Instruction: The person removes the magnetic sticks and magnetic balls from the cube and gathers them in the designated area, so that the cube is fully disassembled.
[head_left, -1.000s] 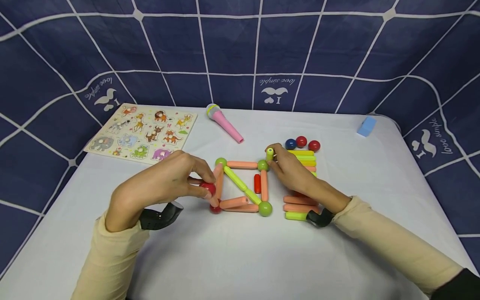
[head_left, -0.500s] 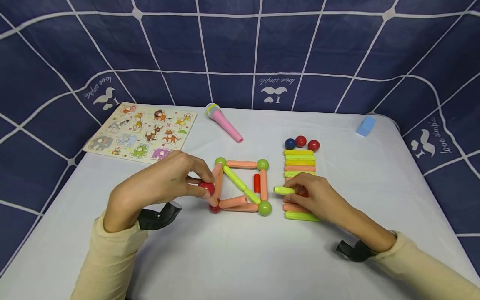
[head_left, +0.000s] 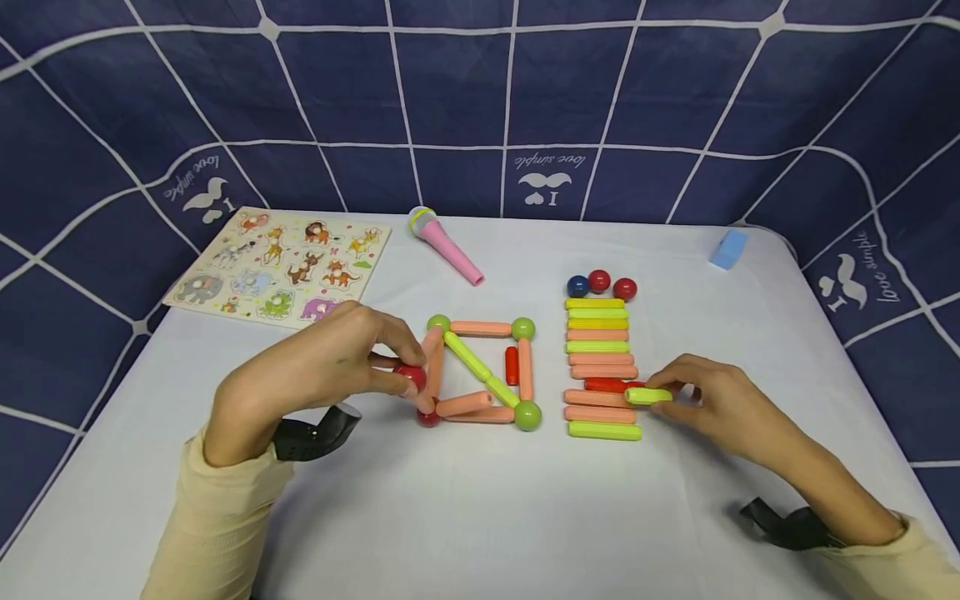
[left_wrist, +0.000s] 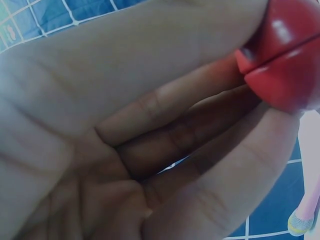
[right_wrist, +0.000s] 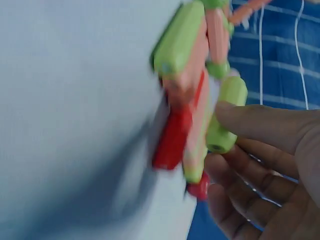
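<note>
My left hand grips a red ball between thumb and fingers, above the left side of a square frame; in the left wrist view a groove crosses the ball. Salmon sticks join green balls and a red corner ball. A yellow-green diagonal crosses the frame, and a short red stick lies inside. My right hand pinches a short yellow-green stick at the right end of a row of sticks, over a red stick.
Behind the row sit two red balls and a blue ball. A pink toy microphone and an animal peg puzzle lie at the back left. A blue block is at the far right.
My right hand has carried the yellow-green stick from the frame's far right corner towards me and rightwards, to the right end of the row. The left hand stays nearly still with the red ball.
</note>
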